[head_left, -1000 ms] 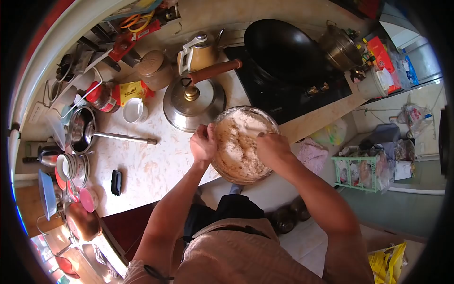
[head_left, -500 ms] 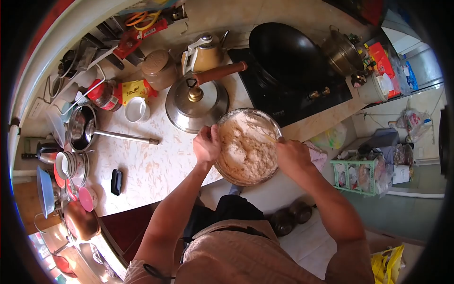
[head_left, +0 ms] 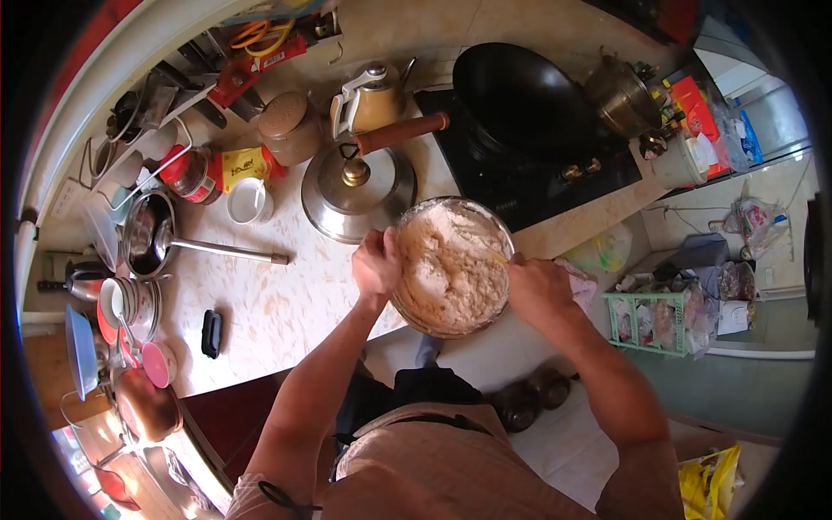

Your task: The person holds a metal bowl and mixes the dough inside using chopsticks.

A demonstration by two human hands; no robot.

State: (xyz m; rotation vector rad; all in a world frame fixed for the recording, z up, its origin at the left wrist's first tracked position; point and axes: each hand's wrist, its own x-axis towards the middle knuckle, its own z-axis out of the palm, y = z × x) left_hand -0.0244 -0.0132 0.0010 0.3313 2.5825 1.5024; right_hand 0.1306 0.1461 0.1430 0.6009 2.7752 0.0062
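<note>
A metal bowl (head_left: 444, 334) sits at the counter's front edge, partly jutting past it. Crumbly, pale flour mixture (head_left: 446, 282) fills much of it, with loose white flour on one side. My left hand (head_left: 376, 267) is closed on the bowl's left rim. At the right rim, my right hand (head_left: 539, 290) is wrapped around thin, light-coloured chopsticks (head_left: 497, 256), whose tips reach into the mixture. Most of their length is hidden by the fist, so I cannot tell if there are one or two.
Behind the bowl stands a lidded steel pan (head_left: 360, 195) with a wooden handle (head_left: 403, 132). A black wok (head_left: 520, 100) rests on the cooktop (head_left: 529, 195). Left are a white cup (head_left: 250, 201), a ladle handle (head_left: 230, 251), a black object (head_left: 211, 334) and stacked bowls (head_left: 143, 308).
The right hand and chopsticks have shifted slightly within the right side of the bowl. The left hand keeps its hold on the rim. The whole view has moved very slightly.
</note>
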